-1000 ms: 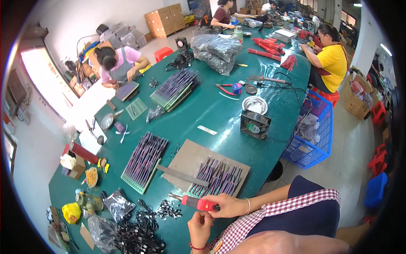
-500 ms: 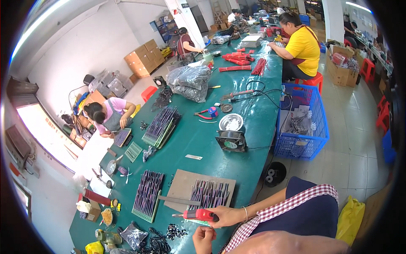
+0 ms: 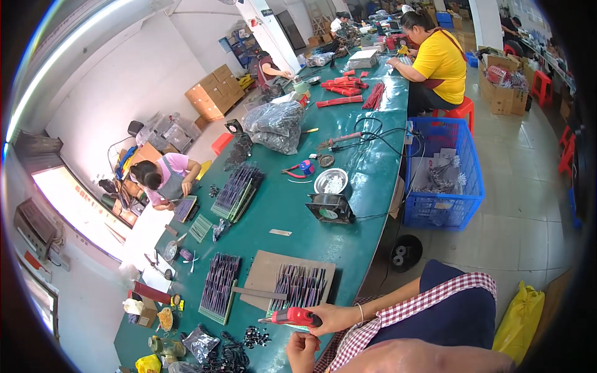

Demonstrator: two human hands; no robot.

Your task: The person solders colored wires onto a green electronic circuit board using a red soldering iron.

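My right hand (image 3: 336, 318) is closed around a red gun-shaped hand tool (image 3: 292, 316) with a slender tip pointing left. Just below it, my left hand (image 3: 301, 351) has its fingers curled together; whatever they hold is hidden. Beyond the tool, a rack of upright dark and purplish thin parts (image 3: 303, 283) rests on a brown board (image 3: 258, 267), partly hidden by the tool and hand. A flat grey strip (image 3: 260, 293) lies across the board's near side. To the left stands a second such rack (image 3: 220, 283). Small black pieces (image 3: 256, 337) lie heaped near the tool's tip.
On the green table (image 3: 286, 205) stand a small fan (image 3: 329, 209), a metal bowl (image 3: 322, 189), red-handled pliers (image 3: 290, 173) and a grey plastic bag (image 3: 273, 124). A blue crate (image 3: 444, 214) sits on the floor at right. Co-workers sit at the left and far right.
The view has shifted slightly, so the table things sit a little differently in it. My hands and the red tool stay in nearly the same place, close together.
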